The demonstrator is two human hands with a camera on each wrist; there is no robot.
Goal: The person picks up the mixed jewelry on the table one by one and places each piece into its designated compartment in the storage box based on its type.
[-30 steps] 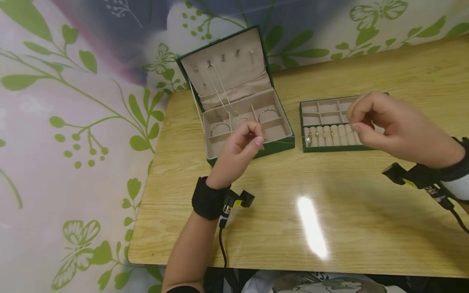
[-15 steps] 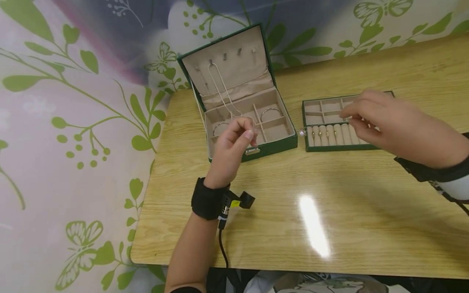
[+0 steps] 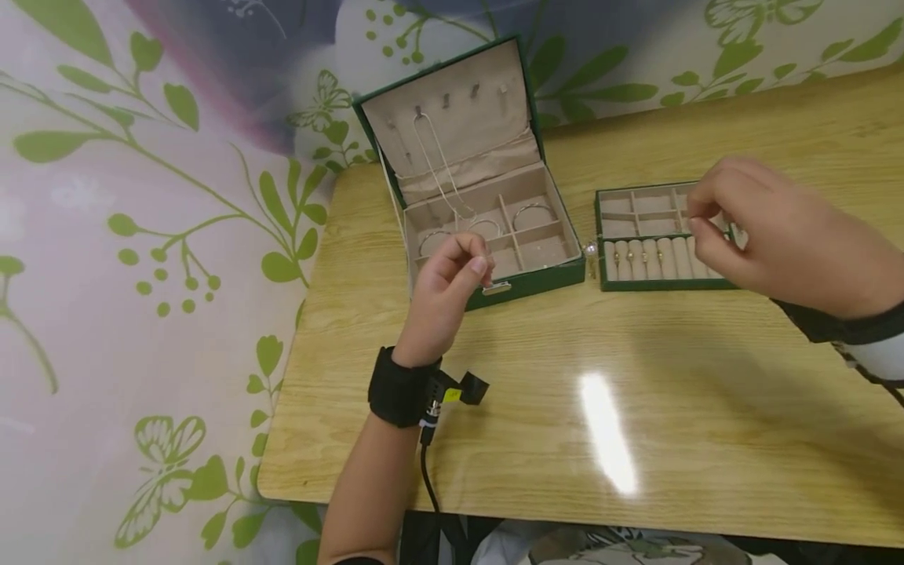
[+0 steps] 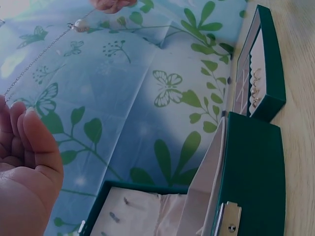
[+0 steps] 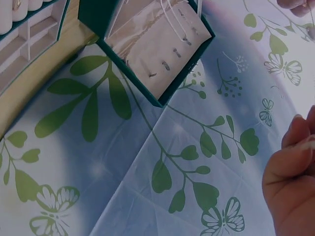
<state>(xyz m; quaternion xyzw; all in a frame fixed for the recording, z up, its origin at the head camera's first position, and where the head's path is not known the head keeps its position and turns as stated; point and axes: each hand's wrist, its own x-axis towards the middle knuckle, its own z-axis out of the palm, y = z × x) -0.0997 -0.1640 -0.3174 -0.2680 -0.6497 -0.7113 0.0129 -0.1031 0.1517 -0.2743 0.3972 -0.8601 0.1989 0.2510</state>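
A thin chain necklace with a pearl pendant is stretched in the air between my two hands. My left hand pinches one end of it, in front of the open green jewelry box. The other end is pinched by my right hand, over the right part of the green jewelry tray. In the left wrist view the pearl hangs on the chain near the right fingers. Only part of the right hand shows in the right wrist view.
A silver necklace hangs from a hook in the box lid. Bangles lie in the box's compartments. Several gold rings sit in the tray's ring rolls. The wooden table meets a leaf-patterned wall covering at the back and left.
My left hand has moved left relative to the box. My right hand went left, then back right. The pearl has shifted from over the tray to just beside its left edge.
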